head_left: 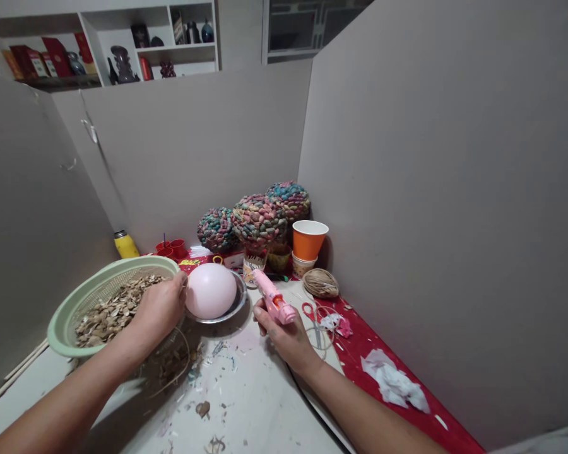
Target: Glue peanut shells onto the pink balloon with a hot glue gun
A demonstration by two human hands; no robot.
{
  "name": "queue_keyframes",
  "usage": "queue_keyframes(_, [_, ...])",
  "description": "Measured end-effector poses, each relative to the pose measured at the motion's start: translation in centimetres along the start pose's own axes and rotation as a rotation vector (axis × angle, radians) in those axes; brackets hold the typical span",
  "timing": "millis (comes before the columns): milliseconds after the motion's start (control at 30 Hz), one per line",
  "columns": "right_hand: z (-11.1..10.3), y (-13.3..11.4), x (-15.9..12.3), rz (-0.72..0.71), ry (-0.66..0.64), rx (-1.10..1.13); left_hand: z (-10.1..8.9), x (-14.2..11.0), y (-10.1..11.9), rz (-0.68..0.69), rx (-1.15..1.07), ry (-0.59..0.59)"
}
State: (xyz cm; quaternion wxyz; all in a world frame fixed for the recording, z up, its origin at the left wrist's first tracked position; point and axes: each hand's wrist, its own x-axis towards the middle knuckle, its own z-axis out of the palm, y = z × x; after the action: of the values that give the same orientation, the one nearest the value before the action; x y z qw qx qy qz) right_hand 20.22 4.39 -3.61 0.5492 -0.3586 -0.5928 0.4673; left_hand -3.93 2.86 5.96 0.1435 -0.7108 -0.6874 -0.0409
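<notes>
Flat brown pieces (pixel 202 409) and pale scraps litter the near part of a white tabletop (pixel 260 403), while a crumpled white tissue (pixel 392 381) lies on the red cloth (pixel 366 366) along its right edge. A dark cord (pixel 312 408) runs beneath the right forearm toward the near edge. The right hand (pixel 286 337) is wrapped around a pink glue gun (pixel 274 299), held above the middle of the tabletop. Red-handled scissors (pixel 308 310) lie just to its right.

The left hand (pixel 163 302) has its fingers drawn together at the left side of a pale pink balloon (pixel 211 290); whether they pinch anything cannot be told. The balloon sits in a round metal dish (pixel 240 304), left of the tabletop's middle. Toward the left edge, a green basket (pixel 59 328) holds a heap of brown pieces.

Farther back, a coil of twine (pixel 320 284) sits near the right edge, before an orange cup (pixel 309 243). Multicolored, bumpy round forms (pixel 259 217) cluster along the far edge, with red cups (pixel 177 248) to their left and a yellow bottle (pixel 126 244) near the far left corner. Shelves (pixel 108 38) of boxes and vases rise beyond the gray partition (pixel 184 145).
</notes>
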Motion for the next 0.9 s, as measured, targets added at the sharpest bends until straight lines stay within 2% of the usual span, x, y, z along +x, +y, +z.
queue_keyframes(300, [0.1,0.0,0.0,0.002,0.004,0.005,0.2,0.3,0.2,0.021,-0.025,-0.009])
queue_keyframes(500, [0.3,-0.1,0.0,0.007,0.008,0.001,-0.3,-0.3,0.0,0.018,-0.077,0.042])
queue_keyframes(600, [0.3,0.0,0.0,0.007,0.008,0.002,-0.9,-1.4,-0.4,0.039,-0.205,0.149])
queue_keyframes(733, [0.2,0.2,0.0,0.007,0.007,0.003,-1.2,-3.6,-0.6,0.118,-0.432,0.366])
queue_keyframes(900, [0.1,0.3,0.0,0.008,0.012,0.004,-0.2,-5.8,-0.4,0.243,-0.492,0.555])
